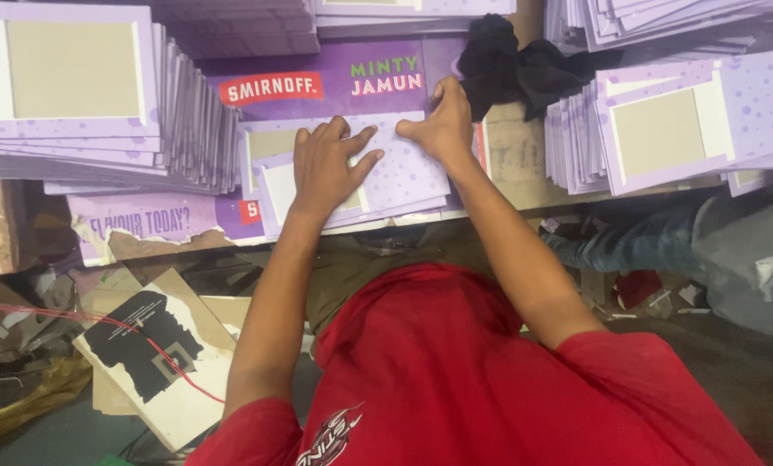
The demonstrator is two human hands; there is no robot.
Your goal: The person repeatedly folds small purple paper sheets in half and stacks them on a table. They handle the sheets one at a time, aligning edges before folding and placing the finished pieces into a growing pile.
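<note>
While both palms press flat, fingers spread and gripping nothing, the left hand (324,168) and right hand (442,125) rest on a small stack of lilac dotted cardboard sheets (403,177) at the table's (516,155) near edge. Taller stacks (101,103) of rectangular sheets flank it; a crumpled black cloth (511,65) lies far right.

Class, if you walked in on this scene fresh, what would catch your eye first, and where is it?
Both hands, left hand and right hand, press flat on a small stack of purple dotted cards at centre. Taller card stacks rise at the left, and a black cloth lies above.
</note>
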